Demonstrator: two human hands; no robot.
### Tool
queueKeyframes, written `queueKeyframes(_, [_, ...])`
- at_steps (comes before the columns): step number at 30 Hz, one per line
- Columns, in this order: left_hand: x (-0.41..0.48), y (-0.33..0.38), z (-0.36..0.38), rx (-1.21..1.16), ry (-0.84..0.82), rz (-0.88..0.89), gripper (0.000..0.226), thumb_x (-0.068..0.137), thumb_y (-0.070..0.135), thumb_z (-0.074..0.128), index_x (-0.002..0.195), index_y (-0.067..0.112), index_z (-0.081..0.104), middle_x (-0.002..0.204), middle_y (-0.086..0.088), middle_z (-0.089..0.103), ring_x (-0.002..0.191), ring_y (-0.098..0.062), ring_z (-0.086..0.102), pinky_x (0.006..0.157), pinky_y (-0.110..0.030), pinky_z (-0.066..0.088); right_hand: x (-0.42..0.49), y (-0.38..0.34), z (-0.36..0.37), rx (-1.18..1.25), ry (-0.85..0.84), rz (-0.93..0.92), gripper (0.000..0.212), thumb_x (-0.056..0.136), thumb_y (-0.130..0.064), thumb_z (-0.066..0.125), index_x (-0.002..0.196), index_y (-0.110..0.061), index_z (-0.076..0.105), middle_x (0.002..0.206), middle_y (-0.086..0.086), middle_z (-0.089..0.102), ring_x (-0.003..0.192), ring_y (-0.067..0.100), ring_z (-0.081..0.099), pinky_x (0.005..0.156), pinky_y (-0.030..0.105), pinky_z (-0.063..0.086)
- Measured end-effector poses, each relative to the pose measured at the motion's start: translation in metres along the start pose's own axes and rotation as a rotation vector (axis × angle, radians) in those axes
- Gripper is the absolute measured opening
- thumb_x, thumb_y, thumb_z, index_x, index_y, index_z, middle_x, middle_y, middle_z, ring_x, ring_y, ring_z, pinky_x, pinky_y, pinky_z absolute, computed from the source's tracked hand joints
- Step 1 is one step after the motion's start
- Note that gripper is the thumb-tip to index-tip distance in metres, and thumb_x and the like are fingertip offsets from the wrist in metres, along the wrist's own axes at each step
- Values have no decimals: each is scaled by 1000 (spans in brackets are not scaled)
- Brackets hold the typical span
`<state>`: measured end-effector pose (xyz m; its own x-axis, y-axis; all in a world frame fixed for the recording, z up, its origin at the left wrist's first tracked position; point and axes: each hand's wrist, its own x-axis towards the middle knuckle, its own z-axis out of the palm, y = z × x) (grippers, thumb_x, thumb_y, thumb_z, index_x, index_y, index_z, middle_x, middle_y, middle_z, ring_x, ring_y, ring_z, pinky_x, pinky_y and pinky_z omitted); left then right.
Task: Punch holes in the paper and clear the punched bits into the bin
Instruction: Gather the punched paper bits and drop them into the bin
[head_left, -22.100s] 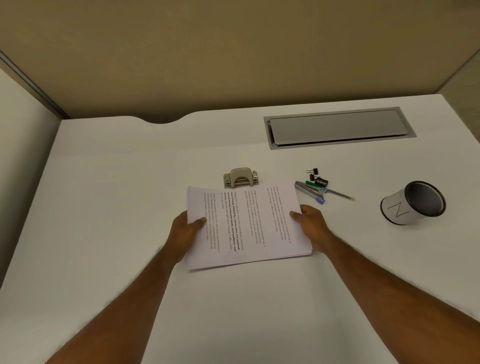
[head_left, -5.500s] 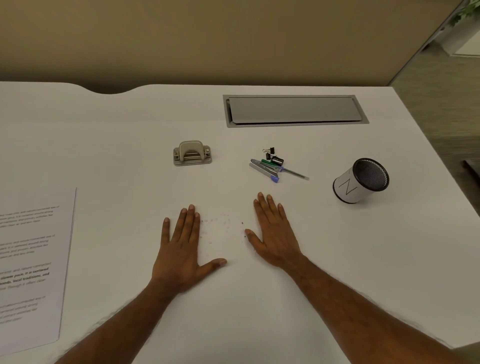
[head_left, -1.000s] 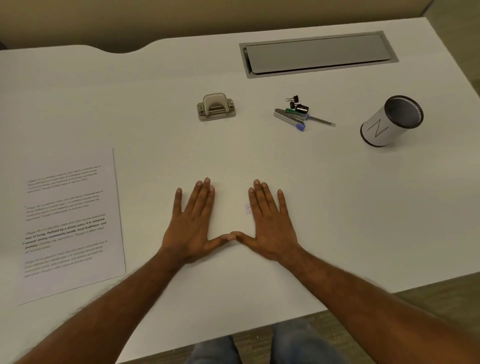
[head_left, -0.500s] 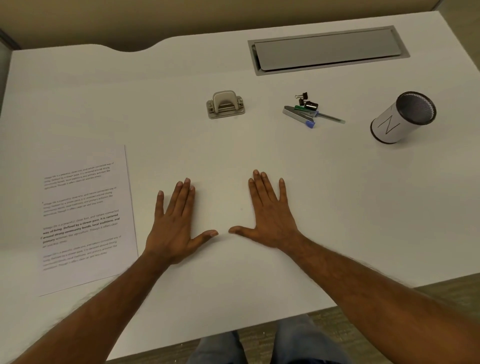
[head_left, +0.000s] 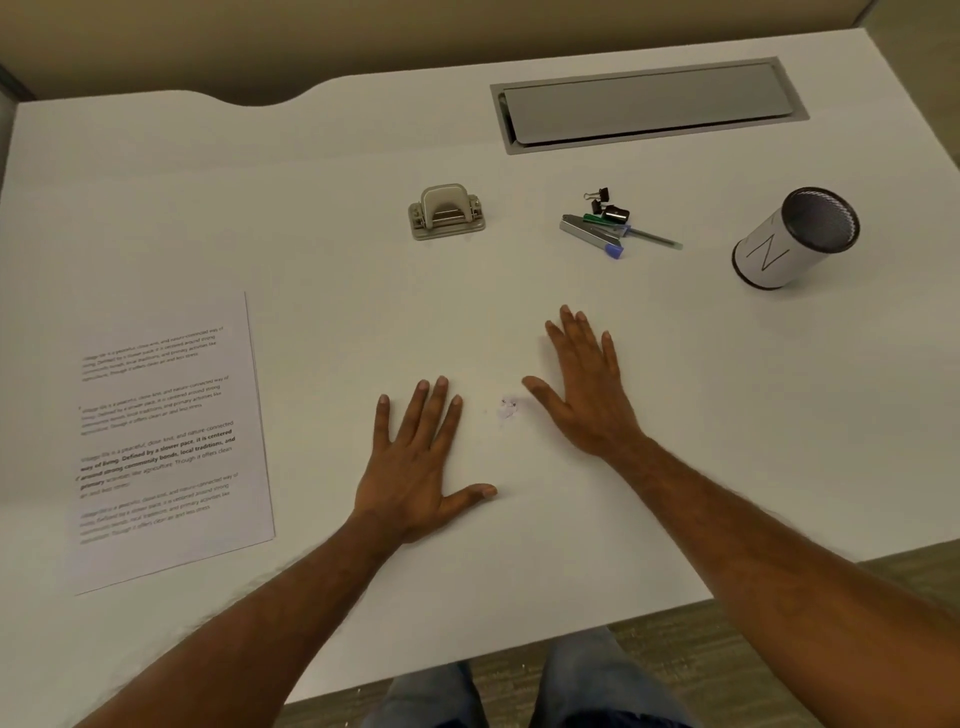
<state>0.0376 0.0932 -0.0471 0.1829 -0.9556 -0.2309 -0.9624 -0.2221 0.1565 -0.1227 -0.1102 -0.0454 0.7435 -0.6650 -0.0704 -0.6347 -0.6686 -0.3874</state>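
A small heap of white punched paper bits (head_left: 508, 409) lies on the white desk between my hands. My left hand (head_left: 415, 462) rests flat on the desk just left of the heap, fingers spread, holding nothing. My right hand (head_left: 587, 387) lies flat just right of the heap and a little farther away, its thumb close to the bits. The printed paper stack (head_left: 166, 441) sits flat at the left of the desk. The beige hole punch (head_left: 447, 212) stands farther back in the middle. A white cylindrical bin (head_left: 795, 239) with a dark rim lies tilted at the far right.
A stapler, pens and binder clips (head_left: 608, 226) lie between the punch and the bin. A grey cable hatch (head_left: 649, 104) is set into the back of the desk (head_left: 753, 415). The near desk edge runs just below my forearms, with my knees and the floor under it.
Within the last second my hands drew apart and shifted; the right hand moved farther away and right, uncovering a small gathered heap of bits. Much earlier the bits lay scattered.
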Motion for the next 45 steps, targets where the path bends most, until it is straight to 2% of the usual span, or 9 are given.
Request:
queueKeyframes(4, [14, 22, 1, -7, -2, 9, 107, 82, 88, 18, 157, 11, 9, 166, -10, -4, 153, -26, -6, 118, -63, 2, -13, 24, -12, -96, -80, -76, 96, 84, -77, 32, 154, -14, 12, 164, 4, -2, 151, 16, -8, 123, 48, -2])
queueKeyframes(8, [21, 36, 0, -6, -35, 40, 109, 81, 89, 14, 157, 13, -1, 165, -9, -12, 152, -24, -13, 118, -62, 1, -18, 29, -12, -177, -154, -148, 114, 73, -89, 34, 155, -15, 7, 164, 3, -5, 151, 15, -11, 122, 52, -2])
queueKeyframes(11, [25, 41, -5, 0, -26, 74, 108, 80, 90, 14, 157, 16, -3, 165, -8, -14, 151, -24, -15, 118, -62, 2, -20, 20, -4, -188, -156, -177, 119, 69, -92, 35, 155, -15, 6, 164, 3, -6, 150, 15, -12, 121, 55, -2])
queueKeyframes(15, [22, 26, -14, -11, 3, 6, 115, 78, 91, 15, 156, 7, 0, 165, -12, -10, 152, -26, -12, 119, -62, 0, -24, -10, 10, -175, -116, -153, 124, 65, -95, 31, 154, -12, 7, 164, 8, -4, 151, 19, -10, 118, 59, -5])
queueKeyframes(20, [13, 2, -18, 22, -10, -16, 125, 72, 96, 20, 155, 4, -2, 164, -13, -11, 152, -26, -11, 119, -62, -1, -23, -49, 34, -240, -100, -78, 117, 72, -92, 22, 154, -10, 7, 163, 14, -3, 151, 27, -7, 116, 64, -5])
queueKeyframes(28, [11, -10, -17, 12, -24, -46, 124, 71, 97, 18, 156, 8, -3, 165, -10, -12, 152, -24, -13, 119, -61, -3, -8, -29, 30, -246, -27, 54, 96, 84, -81, 20, 153, -14, 18, 164, 9, 4, 152, 24, 0, 117, 62, -2])
queueKeyframes(32, [12, -10, -15, -1, -19, -44, 122, 72, 96, 17, 156, 11, -3, 165, -9, -13, 152, -25, -13, 119, -61, -3, -6, -10, 18, -160, -44, -23, 95, 84, -80, 23, 154, -16, 14, 164, 5, 0, 151, 19, -5, 118, 60, -5])
queueKeyframes(38, [12, -8, -13, -22, 5, -36, 118, 73, 95, 20, 157, 15, -1, 165, -9, -12, 152, -25, -11, 119, -61, -3, -14, 30, -6, -174, -144, -246, 119, 67, -92, 41, 154, -17, 11, 164, 1, -1, 151, 15, -7, 119, 60, -4])
queueKeyframes(45, [13, -7, -11, -17, 4, -33, 118, 72, 96, 21, 157, 17, -2, 165, -9, -12, 152, -25, -11, 119, -61, -4, 16, 23, -1, -181, -160, -282, 116, 68, -92, 39, 154, -17, 14, 164, 1, 1, 151, 14, -7, 120, 57, -5])
